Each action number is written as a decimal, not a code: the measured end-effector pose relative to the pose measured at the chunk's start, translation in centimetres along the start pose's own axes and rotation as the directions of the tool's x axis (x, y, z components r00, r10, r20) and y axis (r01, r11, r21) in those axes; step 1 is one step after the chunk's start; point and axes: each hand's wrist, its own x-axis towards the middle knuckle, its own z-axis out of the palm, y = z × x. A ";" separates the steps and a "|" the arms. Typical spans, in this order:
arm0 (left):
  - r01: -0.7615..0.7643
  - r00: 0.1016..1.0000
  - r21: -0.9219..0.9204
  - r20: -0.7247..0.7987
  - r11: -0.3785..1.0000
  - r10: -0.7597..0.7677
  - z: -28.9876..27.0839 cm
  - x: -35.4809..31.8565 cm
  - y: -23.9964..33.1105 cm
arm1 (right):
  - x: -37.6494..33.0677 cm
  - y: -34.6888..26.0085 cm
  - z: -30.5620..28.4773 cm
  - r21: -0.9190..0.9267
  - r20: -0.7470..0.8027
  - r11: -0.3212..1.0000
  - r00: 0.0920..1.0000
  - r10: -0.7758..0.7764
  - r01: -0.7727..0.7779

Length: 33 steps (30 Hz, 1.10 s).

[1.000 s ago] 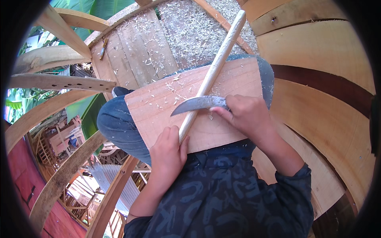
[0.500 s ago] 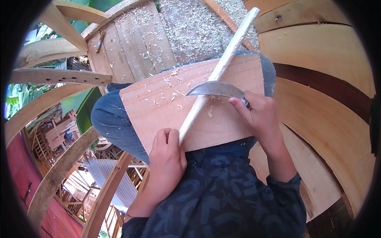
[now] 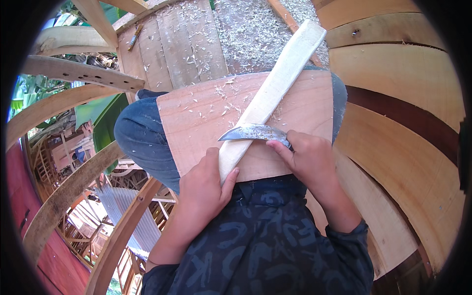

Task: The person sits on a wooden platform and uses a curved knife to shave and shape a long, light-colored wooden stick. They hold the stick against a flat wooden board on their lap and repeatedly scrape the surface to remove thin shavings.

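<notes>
A pale, flat wooden slat (image 3: 275,83) lies slantwise across a thin wooden board (image 3: 191,125) on my lap, its broad face up and its far end past the board's edge. My left hand (image 3: 204,182) is closed around the slat's near end, thumb along its right side. In my right hand (image 3: 309,155) is a knife with a curved blade (image 3: 255,132); the handle is mostly hidden in my fingers. The blade rests crosswise over the slat just beyond my left hand, its tip pointing left. Small shavings are scattered on the board.
Wood shavings (image 3: 255,34) cover the plank floor ahead. A small yellowish tool or stick (image 3: 135,37) lies on the planks at far left. Wooden wall boards (image 3: 393,69) rise on the right. Open timber bars (image 3: 118,236) stand on the left, with corrugated sheet (image 3: 130,216) beyond.
The slat has been turned from its narrow edge to its broad face. The knife has come nearer to me along it, and my left thumb now shows against its side.
</notes>
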 end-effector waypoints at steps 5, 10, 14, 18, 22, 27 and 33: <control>-0.006 1.000 -0.016 0.030 1.000 0.007 0.0 0.3 -0.4 | 1.1 2.0 -0.3 -0.127 -0.093 0.991 0.995 0.036 -0.048; -0.014 0.999 -0.087 0.035 0.996 0.017 -0.2 0.0 -1.2 | 3.4 5.7 -3.5 -0.152 -0.142 0.950 0.957 0.254 -0.275; -0.002 0.997 -0.148 0.076 0.989 0.013 -0.2 0.2 -1.3 | 1.2 2.9 -3.3 -0.091 -0.010 0.988 0.992 0.122 -0.123; 0.028 0.995 -0.220 0.100 0.975 -0.006 -0.4 0.3 -1.5 | -0.1 1.1 -1.1 -0.057 0.038 0.998 0.999 -0.015 0.017; 0.047 0.993 -0.203 0.116 0.978 -0.024 -0.7 0.2 -1.3 | 0.8 1.6 -1.3 -0.116 -0.001 0.993 0.999 -0.037 0.037; 0.023 0.996 -0.197 0.088 0.980 -0.006 -0.4 0.5 -1.1 | 1.5 2.3 -1.7 -0.149 -0.029 0.988 0.999 -0.039 0.034; 0.003 0.998 -0.241 0.062 0.970 0.012 0.3 -0.6 -2.4 | 4.4 7.6 -5.8 -0.058 -0.170 0.888 0.881 0.442 -0.457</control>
